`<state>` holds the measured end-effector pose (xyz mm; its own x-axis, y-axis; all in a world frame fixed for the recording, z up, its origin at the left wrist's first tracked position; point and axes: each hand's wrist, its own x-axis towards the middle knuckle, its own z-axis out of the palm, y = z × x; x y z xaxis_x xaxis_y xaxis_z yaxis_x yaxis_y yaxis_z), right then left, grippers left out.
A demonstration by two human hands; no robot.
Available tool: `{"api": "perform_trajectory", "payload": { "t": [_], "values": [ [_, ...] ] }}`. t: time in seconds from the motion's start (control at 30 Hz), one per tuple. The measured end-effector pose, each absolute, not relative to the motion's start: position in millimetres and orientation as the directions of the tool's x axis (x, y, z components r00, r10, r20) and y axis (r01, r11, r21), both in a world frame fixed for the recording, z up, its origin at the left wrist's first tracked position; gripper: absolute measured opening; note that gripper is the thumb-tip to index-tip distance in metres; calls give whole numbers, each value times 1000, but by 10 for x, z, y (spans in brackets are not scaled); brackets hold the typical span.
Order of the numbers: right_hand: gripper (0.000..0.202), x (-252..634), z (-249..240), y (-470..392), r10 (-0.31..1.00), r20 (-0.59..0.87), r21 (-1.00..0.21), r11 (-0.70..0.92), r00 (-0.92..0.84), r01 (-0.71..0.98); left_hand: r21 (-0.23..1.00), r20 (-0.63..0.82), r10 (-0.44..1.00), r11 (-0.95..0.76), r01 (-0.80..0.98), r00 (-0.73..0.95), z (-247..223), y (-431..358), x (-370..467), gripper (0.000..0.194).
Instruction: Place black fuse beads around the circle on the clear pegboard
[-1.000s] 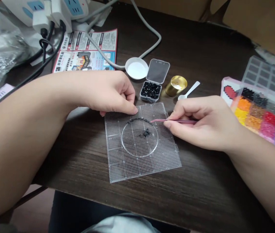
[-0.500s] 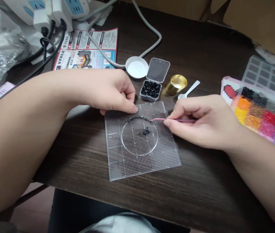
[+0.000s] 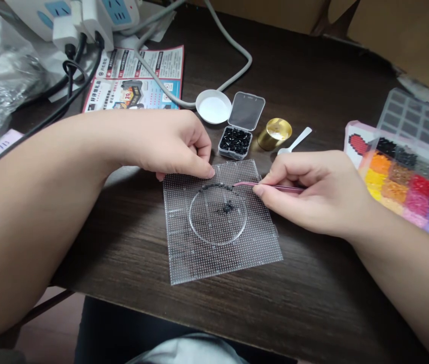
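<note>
A clear pegboard (image 3: 187, 258) lies on the dark table with a clear round ring (image 3: 218, 244) on it. Tiny black beads (image 3: 214, 186) form an arc along the ring's upper edge, and a small pile of loose black beads (image 3: 228, 207) sits inside. My left hand (image 3: 178, 144) is closed, fingers curled, thumb and a fingertip holding the board's upper left edge. Pinched in my right hand (image 3: 313, 189) are pink tweezers (image 3: 250, 184), their tip at the right end of the bead arc. Whether a bead is in the tip, I cannot tell.
Beyond the board stand an open box of black beads (image 3: 235, 141), a white dish (image 3: 213, 107), a gold cup (image 3: 275, 134) and a white spoon (image 3: 300, 137). A multicoloured bead case (image 3: 419, 189) lies right. Cables (image 3: 233, 76), a leaflet (image 3: 142, 65) and a power strip (image 3: 117, 12) fill the back left.
The tweezers' tip has shifted slightly left and up along the bead arc with my right hand. My left hand keeps its place on the board.
</note>
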<state>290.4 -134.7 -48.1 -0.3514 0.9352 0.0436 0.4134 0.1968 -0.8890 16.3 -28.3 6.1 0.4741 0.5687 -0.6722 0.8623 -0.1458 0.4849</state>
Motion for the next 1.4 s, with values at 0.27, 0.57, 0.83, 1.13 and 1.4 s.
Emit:
{"api": "perform_trajectory", "payload": {
  "t": [0.27, 0.57, 0.83, 1.13, 1.4],
  "values": [
    [35, 2923, -458, -1323, 929, 7, -895, 171, -370, 412, 499, -661, 573, -147, 854, 484, 26, -267, 145, 34],
    [40, 2935, -466, -1306, 912, 16, -896, 195, -410, 399, 497, -659, 577, -146, 855, 482, 38, -280, 134, 32],
    [40, 2894, -426, -1314, 925, 43, -892, 205, -377, 402, 498, -650, 581, -160, 852, 489, 43, -286, 144, 32],
    [27, 2712, -417, -1619, 844, 418, -641, 536, -336, 549, 436, -608, 614, -272, 858, 504, 50, -395, 226, 26],
    [33, 2548, -382, -1761, 858, 323, -595, 513, -400, 618, 391, -506, 674, -378, 839, 539, 3, -481, 350, 26]
  ]
}}
